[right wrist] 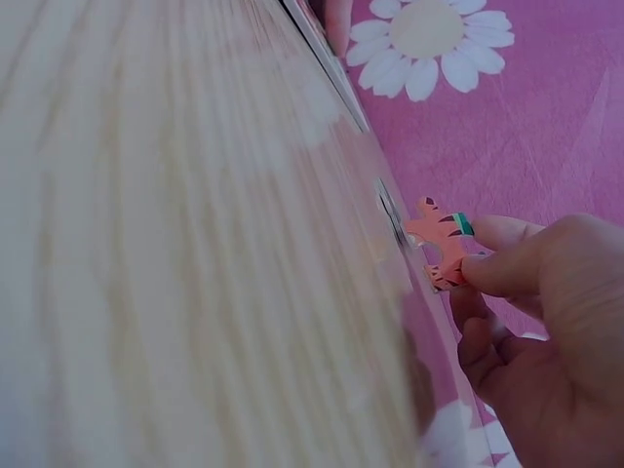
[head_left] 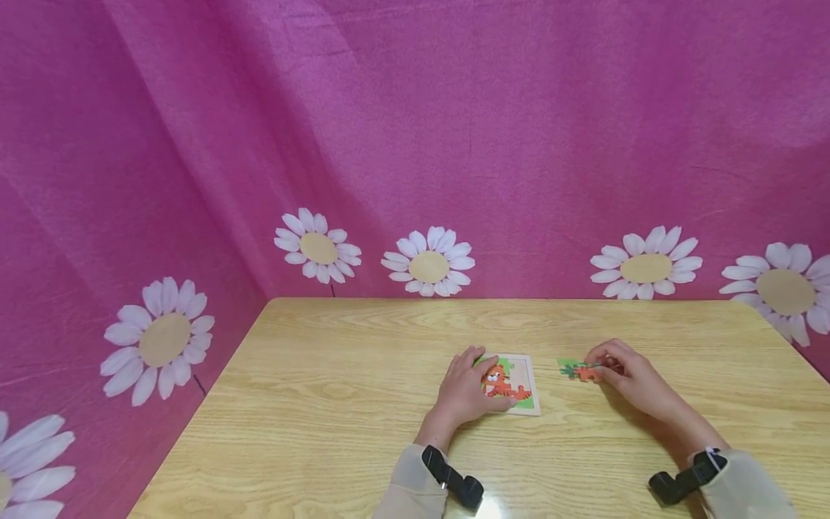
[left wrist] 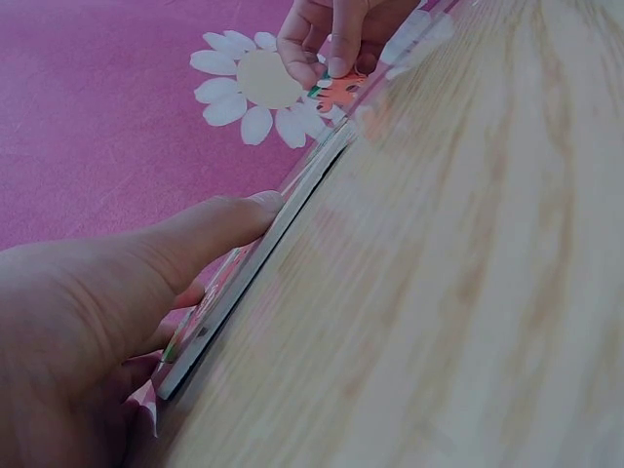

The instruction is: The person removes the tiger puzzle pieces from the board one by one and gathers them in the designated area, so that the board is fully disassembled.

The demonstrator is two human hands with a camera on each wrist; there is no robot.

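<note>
A framed jigsaw puzzle board [head_left: 534,389] lies flat on the table, showing an orange tiger with a white muzzle on green, with bare wood in its upper right part. My left hand [head_left: 465,389] grips the board from its left side, the thumb along the near edge and the fingers towards the far edge. To the right of the board, my right hand [head_left: 638,378] pinches an orange jigsaw piece [right wrist: 444,244] with dark stripes and a bit of green between thumb and fingers. Just left of that hand, a green jigsaw piece [head_left: 567,367] overlaps the held one in the head view.
The wood-grain table [head_left: 324,404] reaches back to a pink curtain [head_left: 519,144] printed with large white daisies. Another stretch of curtain runs along the left side. Each wrist wears a black camera band [head_left: 454,479].
</note>
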